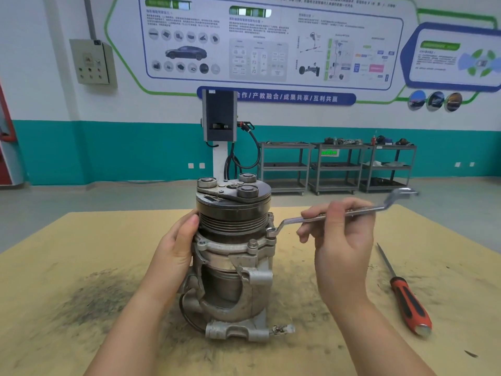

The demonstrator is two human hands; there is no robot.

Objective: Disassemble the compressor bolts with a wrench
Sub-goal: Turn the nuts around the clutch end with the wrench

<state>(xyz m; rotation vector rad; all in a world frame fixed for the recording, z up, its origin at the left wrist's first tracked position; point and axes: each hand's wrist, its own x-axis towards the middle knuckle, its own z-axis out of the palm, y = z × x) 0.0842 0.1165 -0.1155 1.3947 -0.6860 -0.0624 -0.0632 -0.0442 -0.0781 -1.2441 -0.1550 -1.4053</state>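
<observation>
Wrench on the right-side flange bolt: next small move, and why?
Probably swing the wrench handle to break the bolt loose. Its ring end appears seated on that bolt, the right hand grips the shaft, and the left hand braces the upright compressor.

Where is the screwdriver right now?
In the head view, the screwdriver lies untouched on the table, right of the compressor and beyond the right hand.

— How do my hands sit?
— My left hand (176, 248) lies flat, palm inward, fingers straight and thumb up, forearm reaching in from below. My right hand (341, 240) is raised, fingers curled in a pinch, wrist bent back.
</observation>
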